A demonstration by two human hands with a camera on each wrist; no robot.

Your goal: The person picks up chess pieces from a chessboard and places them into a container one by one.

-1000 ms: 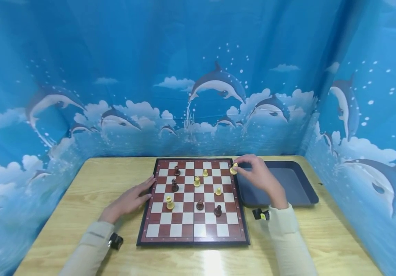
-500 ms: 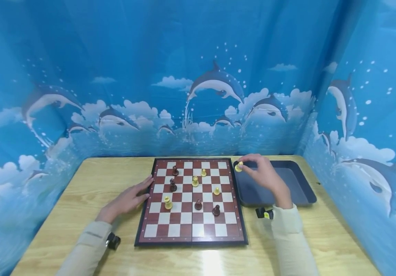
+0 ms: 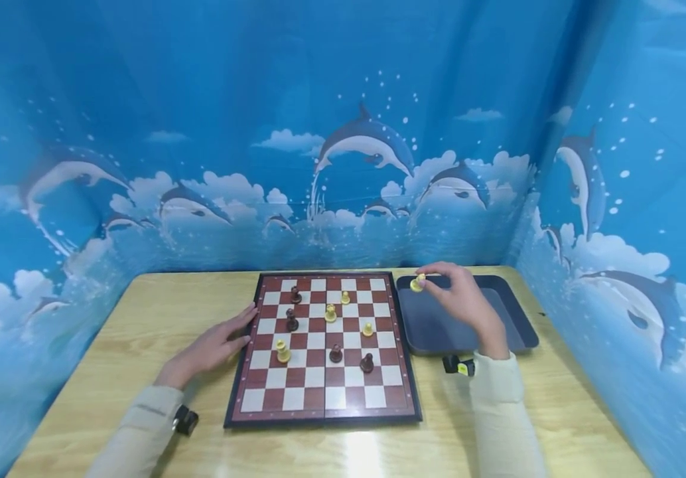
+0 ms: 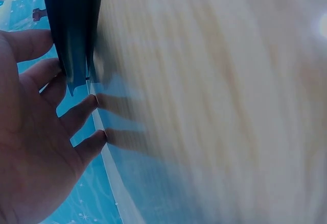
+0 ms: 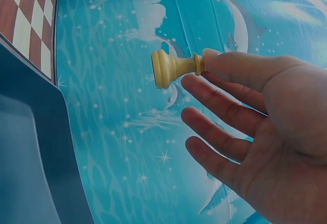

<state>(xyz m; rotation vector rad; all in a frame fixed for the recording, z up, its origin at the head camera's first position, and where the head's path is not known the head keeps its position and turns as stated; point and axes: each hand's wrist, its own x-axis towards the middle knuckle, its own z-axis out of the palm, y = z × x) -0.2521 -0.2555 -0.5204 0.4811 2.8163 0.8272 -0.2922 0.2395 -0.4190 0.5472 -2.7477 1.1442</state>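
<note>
In the head view my right hand (image 3: pixel 462 299) pinches a pale yellow chess piece (image 3: pixel 417 283) by its top, above the far left part of the dark tray (image 3: pixel 432 348). The right wrist view shows this chess piece (image 5: pixel 173 68) tipped sideways between thumb and index finger, its head hidden by them; the other fingers are spread. My left hand (image 3: pixel 214 345) touches the left edge of the chessboard (image 3: pixel 334 421), fingers extended. Seen from the left wrist, the fingertips of that hand (image 4: pixel 41 127) lie along the board's dark side (image 4: pixel 74 35).
Several yellow and dark chess pieces stand on the board, among them a yellow piece (image 3: pixel 283 351) near the left and a dark pawn (image 3: pixel 367 362) at the near right. The tray sits against the board's right side. A dolphin-print curtain (image 3: pixel 343 166) encloses the wooden table (image 3: pixel 170 299).
My right hand has carried the yellow chess piece rightward from the board's far right edge to over the tray. The left hand stays at the board's edge. The head view has shifted slightly.
</note>
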